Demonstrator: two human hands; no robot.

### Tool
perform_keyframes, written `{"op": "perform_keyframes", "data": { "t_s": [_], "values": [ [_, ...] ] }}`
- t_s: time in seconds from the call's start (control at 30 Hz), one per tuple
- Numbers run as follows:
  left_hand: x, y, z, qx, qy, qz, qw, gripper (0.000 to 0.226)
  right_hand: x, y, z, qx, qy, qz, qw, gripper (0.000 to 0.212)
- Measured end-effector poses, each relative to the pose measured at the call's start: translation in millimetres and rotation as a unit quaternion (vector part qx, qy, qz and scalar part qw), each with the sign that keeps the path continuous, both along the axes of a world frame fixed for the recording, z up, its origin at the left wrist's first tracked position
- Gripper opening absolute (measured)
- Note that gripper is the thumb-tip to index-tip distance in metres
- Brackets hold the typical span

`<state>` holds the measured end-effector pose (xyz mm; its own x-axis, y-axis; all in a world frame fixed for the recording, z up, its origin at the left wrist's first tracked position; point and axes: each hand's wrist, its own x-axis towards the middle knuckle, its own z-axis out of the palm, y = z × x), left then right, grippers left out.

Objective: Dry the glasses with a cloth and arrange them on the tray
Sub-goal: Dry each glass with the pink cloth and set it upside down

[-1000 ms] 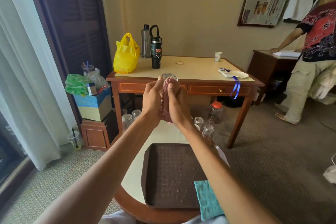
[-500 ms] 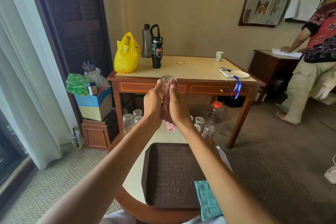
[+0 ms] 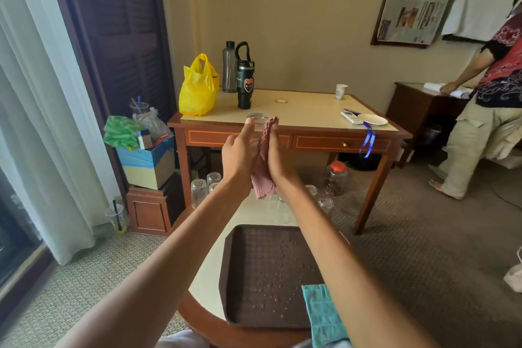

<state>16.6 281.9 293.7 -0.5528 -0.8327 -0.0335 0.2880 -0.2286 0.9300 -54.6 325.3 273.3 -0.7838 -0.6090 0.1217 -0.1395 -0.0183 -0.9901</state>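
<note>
We hold one glass (image 3: 256, 118) up in front of us, above the far part of the round table (image 3: 206, 277) and well above the tray (image 3: 240, 277). Only its clear rim shows over our fingers. Our left hand (image 3: 238, 155) grips the glass from the left, with the thumb lying straight up along its side. Our right hand (image 3: 278, 158) grips the pink cloth (image 3: 264, 169) and presses it against the right side of the glass. The cloth bunches between our two palms, and its loose end hangs below our wrists. We cannot see the fingers behind the glass.

The brown tray lies on the table near us, with water drops scattered over it and no glasses on it. A teal cloth (image 3: 322, 313) rests over its near right corner. More glasses stand upside down at the table's far end, some left of our arms (image 3: 198, 192) and some to the right (image 3: 324, 203).

Beyond stands a wooden desk (image 3: 310, 110) with a yellow bag (image 3: 199, 87), a grey bottle (image 3: 229, 68), a black tumbler (image 3: 245, 79), a paper cup (image 3: 341, 91) and a plate (image 3: 372, 119). Under the desk sits a jar with a red lid (image 3: 336, 178). Another person (image 3: 494, 110) leans on a cabinet at the right.
</note>
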Motion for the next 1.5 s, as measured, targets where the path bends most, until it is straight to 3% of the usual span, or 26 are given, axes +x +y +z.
{"op": "perform_keyframes", "data": {
  "t_s": [0.1,0.3,0.4,0.57,0.73,0.9,1.07,1.2,1.27,1.37,1.43,1.5],
  "values": [
    [2,-6,-3,0.002,-0.012,0.001,1.000,0.045,9,0,-15,-0.001,0.030,-0.010,1.000,0.071],
    [4,-4,-10,0.018,-0.012,-0.013,1.000,0.025,8,5,-4,-0.003,0.089,-0.029,0.996,0.042],
    [2,7,-8,0.019,-0.012,-0.015,1.000,0.036,0,-5,10,-0.006,0.082,-0.064,0.995,0.052],
    [-4,13,-11,-0.037,-0.030,0.011,0.999,0.056,-7,5,19,0.071,0.021,-0.004,0.997,0.072],
    [-6,8,-15,-0.010,-0.042,0.014,0.999,0.053,5,20,15,0.114,0.058,0.020,0.992,0.070],
    [-5,0,-15,0.016,-0.014,0.009,1.000,0.049,7,12,-5,0.028,0.134,-0.004,0.991,0.047],
    [-7,11,-11,0.019,-0.007,0.010,1.000,0.045,-8,7,15,0.045,0.059,0.028,0.997,0.051],
    [-10,20,-13,-0.047,-0.079,0.003,0.996,0.073,-18,10,18,0.012,-0.034,0.044,0.998,0.061],
    [-8,21,-15,-0.080,-0.126,0.012,0.989,0.093,-18,11,8,0.019,-0.037,0.048,0.998,0.061],
    [-7,13,-20,-0.070,-0.138,0.044,0.987,0.104,-8,17,-2,0.054,0.003,0.062,0.997,0.064],
    [-6,7,-22,-0.050,-0.147,0.041,0.987,0.100,-7,21,-12,0.061,-0.008,0.070,0.996,0.069],
    [-6,2,-22,-0.015,-0.119,0.012,0.993,0.077,-6,27,-20,0.032,-0.059,0.087,0.994,0.066]
  ]
}}
